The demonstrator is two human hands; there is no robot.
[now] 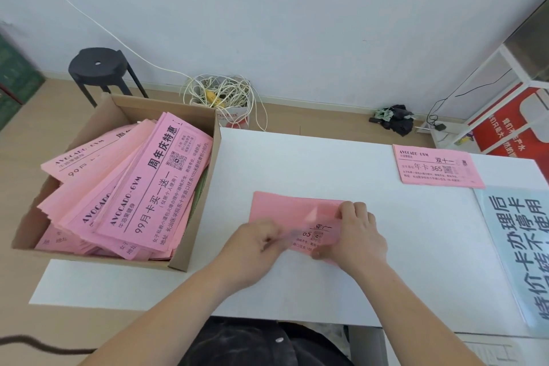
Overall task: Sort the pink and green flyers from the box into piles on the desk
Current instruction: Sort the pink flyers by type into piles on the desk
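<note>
Far left of the grip, open brown cardboard box (190, 252) off the desk edge, crammed with pink paper flyers, too many to count; a sliver of green paper (199, 187) shows at its right wall, count unclear. Top pink flyer in the box (157, 187) lies with its long axis running diagonally up to the right. Centre, on the white rectangular desk (297, 163): left hand (252, 242) and right hand (356, 235) both on a small stack of pink flyers (285, 206), long axis left-right across the desk. Left fingers pressed together, pinching a motion-blurred top sheet; right fingers curled, pressing and pinching the stack's right end. Sheet count in this stack cannot be told. Up and right of the grip, well apart, a second pink flyer pile (436, 168), same left-right axis, printed side up. So two pink piles on the desk, no green pile visible yet. Right hand is nearer that far pile; left hand is nearer the box, so the next reach into the box likely falls to the left. Far right, pale blue printed sheet (517, 246).
</note>
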